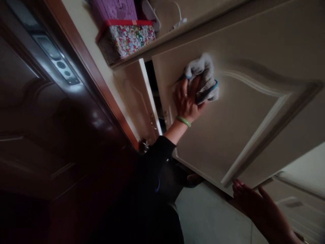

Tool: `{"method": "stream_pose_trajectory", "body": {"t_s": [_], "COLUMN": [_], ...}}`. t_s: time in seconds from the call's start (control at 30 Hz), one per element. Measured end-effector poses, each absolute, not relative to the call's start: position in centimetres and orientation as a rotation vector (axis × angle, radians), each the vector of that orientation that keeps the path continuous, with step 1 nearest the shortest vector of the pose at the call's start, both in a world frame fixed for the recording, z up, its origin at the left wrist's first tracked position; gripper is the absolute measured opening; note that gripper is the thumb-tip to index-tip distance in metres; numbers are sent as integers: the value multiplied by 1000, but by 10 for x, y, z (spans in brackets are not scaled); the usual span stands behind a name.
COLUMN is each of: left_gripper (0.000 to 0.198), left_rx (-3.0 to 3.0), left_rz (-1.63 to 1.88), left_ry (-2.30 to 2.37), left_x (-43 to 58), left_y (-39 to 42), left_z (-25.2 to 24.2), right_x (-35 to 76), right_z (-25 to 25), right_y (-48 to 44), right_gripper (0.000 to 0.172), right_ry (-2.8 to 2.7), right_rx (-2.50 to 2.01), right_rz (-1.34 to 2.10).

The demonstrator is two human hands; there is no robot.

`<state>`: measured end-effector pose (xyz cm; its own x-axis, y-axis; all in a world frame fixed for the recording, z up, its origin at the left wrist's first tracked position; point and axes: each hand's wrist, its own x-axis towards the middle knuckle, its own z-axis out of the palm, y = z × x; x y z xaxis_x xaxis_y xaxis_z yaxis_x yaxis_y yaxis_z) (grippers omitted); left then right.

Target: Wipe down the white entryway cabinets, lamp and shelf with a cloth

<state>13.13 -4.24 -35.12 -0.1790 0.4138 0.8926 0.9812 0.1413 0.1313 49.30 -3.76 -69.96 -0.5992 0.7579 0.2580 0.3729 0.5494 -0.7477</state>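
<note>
My left hand (188, 101), with a green bangle (183, 121) at the wrist and a ring on one finger, presses a bunched grey-white cloth (205, 73) with blue edging against a pale cabinet door (218, 125). The fingers are bent into the cloth. Down at the lower right, my right hand (251, 200) is dim, its fingers stretched out and the thumb apart. Its fingertips are at the door's lower edge, and no object shows in it.
A narrower cabinet door (137, 98) stands ajar at the left, beside a dark gap. Above, a shelf holds a colourful patterned box (134, 37) and a purple basket (114, 10). A dark door (30, 112) with a metal lock plate (59, 64) fills the left side.
</note>
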Motion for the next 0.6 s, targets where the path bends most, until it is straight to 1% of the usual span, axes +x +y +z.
{"method": "stream_pose_trajectory", "body": {"t_s": [0.07,0.13,0.3,0.43,0.6], "left_gripper": [87,83,83,81,79], "left_rx": [-1259,-1157,-986,-1008,-1183], "left_rz": [-1081,-1164,-1208,-1173,-1096], "left_ry": [-1807,-1907,-2113,-2237,-2459], "left_x": [124,120,127,140,151], "left_y": [-45,-46,-47,-54,-73], "left_z": [-364,-379,-429,-489,-583], "right_x": [490,488,489,487,486], "right_z": [-697,-688,-651,-640,-629], "right_y": [-45,-54,-69,-79,-96], "right_gripper": [34,34,42,43,49], "right_ry": [-2230,-2236,-2340,-2364,-2426], "right_rx": [-877,-853,-813,-826,-880], "right_rz": [770,685,717,674,481]}}
